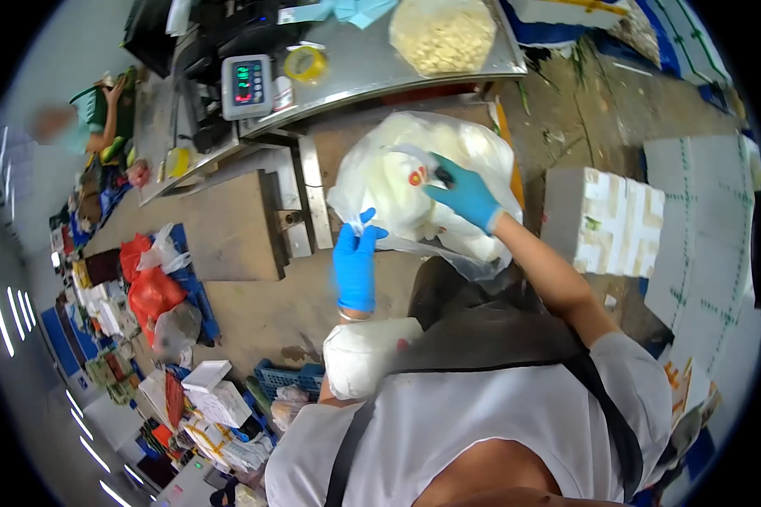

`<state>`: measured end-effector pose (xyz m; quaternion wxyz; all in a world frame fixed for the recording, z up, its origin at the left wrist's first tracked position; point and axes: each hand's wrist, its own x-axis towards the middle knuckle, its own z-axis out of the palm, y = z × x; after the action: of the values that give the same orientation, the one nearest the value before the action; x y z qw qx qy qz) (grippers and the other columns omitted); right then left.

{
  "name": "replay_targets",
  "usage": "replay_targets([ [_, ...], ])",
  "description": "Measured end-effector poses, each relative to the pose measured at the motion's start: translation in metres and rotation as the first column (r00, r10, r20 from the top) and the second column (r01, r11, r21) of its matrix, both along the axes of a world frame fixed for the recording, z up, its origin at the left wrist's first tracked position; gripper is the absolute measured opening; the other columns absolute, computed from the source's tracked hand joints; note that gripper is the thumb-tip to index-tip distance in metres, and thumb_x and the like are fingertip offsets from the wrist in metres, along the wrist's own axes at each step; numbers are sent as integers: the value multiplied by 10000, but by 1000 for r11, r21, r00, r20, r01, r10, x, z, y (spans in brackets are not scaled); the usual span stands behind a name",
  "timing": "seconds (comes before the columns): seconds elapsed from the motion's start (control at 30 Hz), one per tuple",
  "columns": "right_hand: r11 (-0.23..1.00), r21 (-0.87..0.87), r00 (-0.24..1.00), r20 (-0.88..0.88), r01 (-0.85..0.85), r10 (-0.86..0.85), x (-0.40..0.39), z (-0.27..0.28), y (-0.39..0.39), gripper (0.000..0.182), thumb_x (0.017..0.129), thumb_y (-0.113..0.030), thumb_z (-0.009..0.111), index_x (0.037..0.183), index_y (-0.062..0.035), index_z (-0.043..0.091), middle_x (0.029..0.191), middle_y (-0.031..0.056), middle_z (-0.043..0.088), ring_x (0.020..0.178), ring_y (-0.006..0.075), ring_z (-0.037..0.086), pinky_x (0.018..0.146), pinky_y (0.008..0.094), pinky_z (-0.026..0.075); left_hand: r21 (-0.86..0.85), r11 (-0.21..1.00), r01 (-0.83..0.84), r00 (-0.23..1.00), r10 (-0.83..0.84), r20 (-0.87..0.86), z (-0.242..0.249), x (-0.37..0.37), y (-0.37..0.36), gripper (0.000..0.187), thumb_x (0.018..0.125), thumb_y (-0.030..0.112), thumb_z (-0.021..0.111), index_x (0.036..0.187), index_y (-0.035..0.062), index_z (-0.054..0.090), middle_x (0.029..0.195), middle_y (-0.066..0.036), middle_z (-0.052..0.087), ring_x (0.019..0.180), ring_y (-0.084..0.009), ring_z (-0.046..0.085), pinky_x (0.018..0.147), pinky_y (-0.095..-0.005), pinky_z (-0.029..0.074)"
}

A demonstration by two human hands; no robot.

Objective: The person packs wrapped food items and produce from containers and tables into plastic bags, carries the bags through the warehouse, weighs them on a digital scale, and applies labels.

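Observation:
A large translucent plastic bag (359, 182) in front of me holds several pale, rounded pieces, whose kind I cannot make out. My left hand (357, 266), in a blue glove, pinches the near left edge of this bag. Over the bag's contents, my right hand (469, 196), also gloved in blue, is closed around a black-handled tool (443, 176). The tool's far end is hard to tell against the white plastic. Just left of it is a small red-and-yellow label (417, 176). Against my left forearm sits a white wrapped bundle (365, 357).
A metal table (347, 84) beyond the bag carries a digital scale (247, 86), a yellow tape roll (304, 64) and a bag of pale pieces (444, 38). White foam boxes (604, 221) stand at right. Red bags (155, 291) lie at left. Another person (89, 118) is at far left.

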<state>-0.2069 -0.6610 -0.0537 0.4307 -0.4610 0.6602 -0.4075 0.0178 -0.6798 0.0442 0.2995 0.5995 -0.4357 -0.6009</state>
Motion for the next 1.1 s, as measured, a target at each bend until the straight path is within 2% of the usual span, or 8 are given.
replay_targets([
  [0.2,967,232,940,294,107,-174,-29,93,58,329,851,-260,691,1096,-43,654,812,-7,644,649,38,511,585,202,434,-298,941,-161,976,197,94,-12,-1,8,399,917,97,600,1291,-9,511,1222,-93,575,1108,-165,530,981,-310,399],
  [0.4,961,18,843,484,-276,233,-14,108,100,351,817,-276,734,1070,-43,670,910,30,659,820,70,564,716,238,473,-538,770,-344,883,460,93,21,4,14,320,947,101,550,1250,-4,545,1264,-96,579,1128,-167,540,1021,-323,380],
  [0.53,653,-246,549,378,-717,745,36,137,84,701,751,-295,779,1345,-57,493,1146,121,625,975,166,598,838,308,496,-177,897,-405,909,416,32,-11,7,32,289,950,103,522,1221,10,558,1209,-117,591,1110,-189,550,993,-322,398],
  [0.63,548,-203,238,742,-811,626,56,102,85,793,724,-248,808,1396,-62,428,1196,130,598,1035,189,580,895,334,475,376,847,-375,879,454,-147,-33,16,85,385,925,221,516,1256,25,506,1232,-131,556,1134,-214,524,1005,-336,380],
  [0.77,548,-35,337,755,-836,563,47,98,98,923,681,-214,845,1442,-71,342,1102,70,576,860,111,571,712,243,495,595,787,-164,764,482,-428,-50,46,126,637,872,422,514,1352,28,375,1341,-156,455,1226,-264,447,1058,-390,329],
  [0.97,758,310,569,816,-574,97,47,24,127,404,816,-394,726,1032,-79,596,702,31,575,479,80,483,423,211,373,443,842,307,490,259,-833,-37,63,115,1042,793,725,513,1495,33,177,1505,-194,305,1365,-340,333,1139,-472,252],
  [1.0,816,318,629,774,-483,71,43,24,133,416,808,-427,725,989,-76,593,696,33,564,483,90,487,424,223,381,319,880,353,429,151,-891,-31,54,120,777,939,536,460,1488,44,215,1488,-189,330,1348,-312,375,1105,-466,326],
  [1.1,808,384,806,565,-447,177,29,56,113,490,783,-469,732,987,-45,597,749,70,599,558,134,550,487,261,447,194,939,286,905,-197,-378,-50,43,136,727,959,516,407,1484,46,228,1479,-173,349,1342,-312,378,1112,-464,318],
])
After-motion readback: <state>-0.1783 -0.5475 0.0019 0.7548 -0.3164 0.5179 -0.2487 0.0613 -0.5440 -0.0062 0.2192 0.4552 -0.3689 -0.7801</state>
